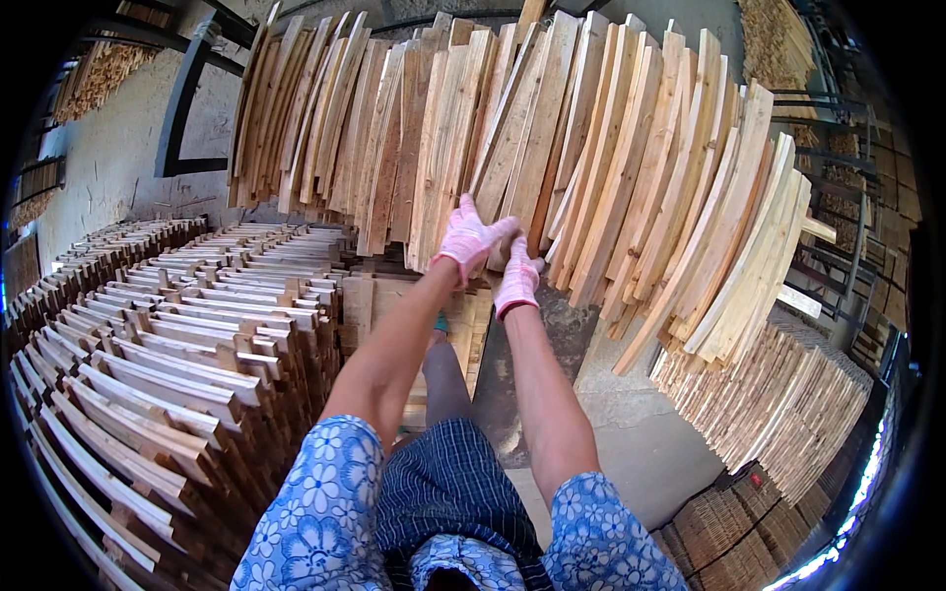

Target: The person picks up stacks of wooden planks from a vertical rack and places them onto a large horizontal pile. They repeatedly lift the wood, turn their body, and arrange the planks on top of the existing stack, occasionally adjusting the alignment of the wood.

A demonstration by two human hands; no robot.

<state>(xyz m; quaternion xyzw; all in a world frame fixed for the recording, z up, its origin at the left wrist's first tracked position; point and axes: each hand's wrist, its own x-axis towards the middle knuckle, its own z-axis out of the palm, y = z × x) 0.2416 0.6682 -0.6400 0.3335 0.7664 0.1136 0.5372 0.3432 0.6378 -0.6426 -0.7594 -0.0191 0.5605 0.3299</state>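
Observation:
Both my hands wear pink-and-white gloves and are at the near ends of a long row of wooden boards [537, 148]. My left hand [471, 239] rests against the board ends with a finger stretched up and the thumb out to the right; it touches the lower end of a narrow slanted board [505, 113]. Just right of it and lower, my right hand [518, 274] closes around the near end of a wooden board [524, 187]. Some fingers of both hands are hidden behind the wood.
Tall stacks of spaced boards [168, 364] stand close on my left. A dense pile of cut wood [764, 394] lies at the right, with brown bundles [734, 532] nearer. A dark metal frame [172, 118] stands at the far left. Wooden slats [389, 300] lie near my legs.

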